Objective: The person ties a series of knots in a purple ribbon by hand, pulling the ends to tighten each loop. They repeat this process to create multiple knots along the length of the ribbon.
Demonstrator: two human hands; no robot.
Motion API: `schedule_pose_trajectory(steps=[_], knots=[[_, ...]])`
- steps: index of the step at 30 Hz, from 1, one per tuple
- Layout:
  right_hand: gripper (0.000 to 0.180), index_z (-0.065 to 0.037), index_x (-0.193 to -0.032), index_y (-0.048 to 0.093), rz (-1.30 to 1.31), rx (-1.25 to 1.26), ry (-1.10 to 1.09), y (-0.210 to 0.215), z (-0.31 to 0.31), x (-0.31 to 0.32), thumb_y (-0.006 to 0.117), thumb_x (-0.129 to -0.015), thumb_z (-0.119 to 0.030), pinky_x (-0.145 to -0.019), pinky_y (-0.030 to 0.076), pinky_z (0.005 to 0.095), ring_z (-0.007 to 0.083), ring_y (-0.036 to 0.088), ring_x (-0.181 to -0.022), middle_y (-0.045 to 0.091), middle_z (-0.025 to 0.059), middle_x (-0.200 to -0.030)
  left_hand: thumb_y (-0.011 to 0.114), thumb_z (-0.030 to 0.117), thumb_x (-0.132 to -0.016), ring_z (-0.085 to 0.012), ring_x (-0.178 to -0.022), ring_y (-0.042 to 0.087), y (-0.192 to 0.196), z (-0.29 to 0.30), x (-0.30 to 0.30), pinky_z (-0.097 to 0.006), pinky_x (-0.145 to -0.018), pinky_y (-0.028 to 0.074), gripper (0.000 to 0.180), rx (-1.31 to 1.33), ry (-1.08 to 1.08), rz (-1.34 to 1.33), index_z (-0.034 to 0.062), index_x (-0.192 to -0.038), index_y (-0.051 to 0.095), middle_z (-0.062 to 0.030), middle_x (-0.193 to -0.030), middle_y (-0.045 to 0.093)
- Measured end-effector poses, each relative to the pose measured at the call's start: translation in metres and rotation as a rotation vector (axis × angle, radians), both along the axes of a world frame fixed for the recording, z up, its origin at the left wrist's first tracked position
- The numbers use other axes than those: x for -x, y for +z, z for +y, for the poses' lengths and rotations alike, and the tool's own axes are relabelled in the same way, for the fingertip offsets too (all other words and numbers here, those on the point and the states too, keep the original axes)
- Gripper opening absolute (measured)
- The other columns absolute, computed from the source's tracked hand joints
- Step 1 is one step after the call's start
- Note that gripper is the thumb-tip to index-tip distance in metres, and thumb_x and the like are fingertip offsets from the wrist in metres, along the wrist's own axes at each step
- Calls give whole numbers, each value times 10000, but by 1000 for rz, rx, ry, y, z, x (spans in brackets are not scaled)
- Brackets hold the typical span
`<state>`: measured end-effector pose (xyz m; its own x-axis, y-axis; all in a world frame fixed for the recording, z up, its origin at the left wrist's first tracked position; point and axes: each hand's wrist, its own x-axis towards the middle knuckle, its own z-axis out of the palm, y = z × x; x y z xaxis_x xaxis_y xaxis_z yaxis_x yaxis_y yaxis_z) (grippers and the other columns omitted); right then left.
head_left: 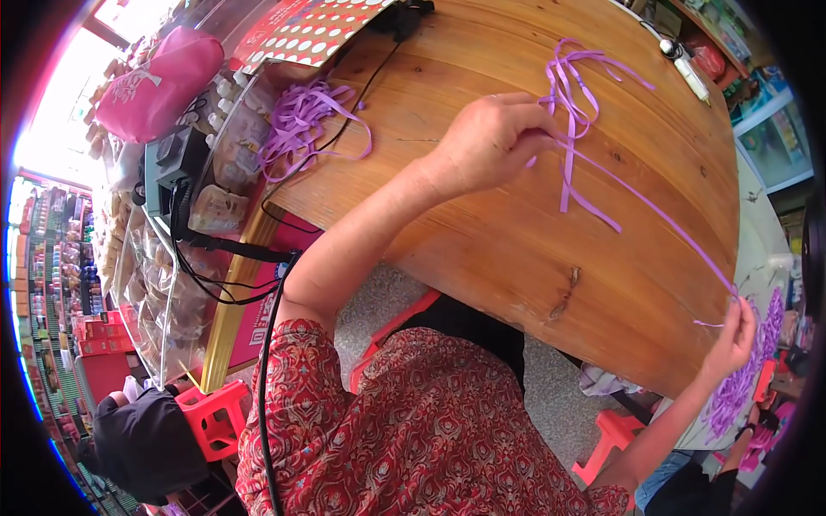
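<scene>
The left hand [495, 142], fingers curled nearly closed, had hold of a purple ribbon [647, 199] above the wooden table [482, 249]. The ribbon ran straight to the right hand [734, 344], whose fingertips pinched it near the table's right edge. Loose purple loops [565, 176] showed just beside the left hand, and a tangled heap [301, 120] (also purple) lay on the table's left side.

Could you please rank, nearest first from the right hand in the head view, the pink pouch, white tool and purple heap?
1. Purple heap, beside the right hand.
2. White tool, upper right.
3. Pink pouch, far upper left.
</scene>
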<state>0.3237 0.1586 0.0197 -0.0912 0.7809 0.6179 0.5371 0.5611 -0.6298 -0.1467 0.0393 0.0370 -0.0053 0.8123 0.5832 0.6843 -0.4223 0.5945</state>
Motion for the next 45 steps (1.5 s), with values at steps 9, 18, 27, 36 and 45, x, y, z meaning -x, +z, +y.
schedule_pose_trajectory(steps=[9,18,27,36,45], knots=[[255,64,-1099,607,620,128,-195,0,11,-96,614,-876,-60,-781,460,239,140,572,-879,634,89,-1007,638,23,-821,-156,-728,624,4,-29,26,-273,-663,499,74,65,157,-13,8,-891,654,-76,-796,626],[132,53,-951,600,963,251,122,5,10,-105,613,-875,-55,-733,468,286,149,545,-789,608,91,-893,620,21,-845,-105,-827,586,-6,-42,31,-243,-734,490,91,156,139,-188,2,-933,640,-36,-859,620],[211,69,-1034,614,684,26,-97,10,-1,-121,634,-865,-56,-755,481,260,153,593,-843,643,113,-971,578,6,-871,-86,-831,579,-18,-44,54,-236,-724,479,94,141,255,-133,-3,-955,618,-19,-907,624],[242,77,-1067,593,805,66,-133,-3,7,-165,623,-871,-61,-823,477,289,177,591,-872,631,142,-1033,590,36,-876,-97,-801,594,-17,-46,52,-237,-742,477,107,208,227,-364,-10,-970,612,-38,-865,639],[446,122,-1274,375,1315,277,311,32,8,-115,540,-881,-13,-943,411,391,257,493,-1019,512,197,-1139,643,-11,-842,-39,-762,565,-12,-41,-16,-181,-681,456,166,285,-61,-704,29,-999,606,4,-875,630]])
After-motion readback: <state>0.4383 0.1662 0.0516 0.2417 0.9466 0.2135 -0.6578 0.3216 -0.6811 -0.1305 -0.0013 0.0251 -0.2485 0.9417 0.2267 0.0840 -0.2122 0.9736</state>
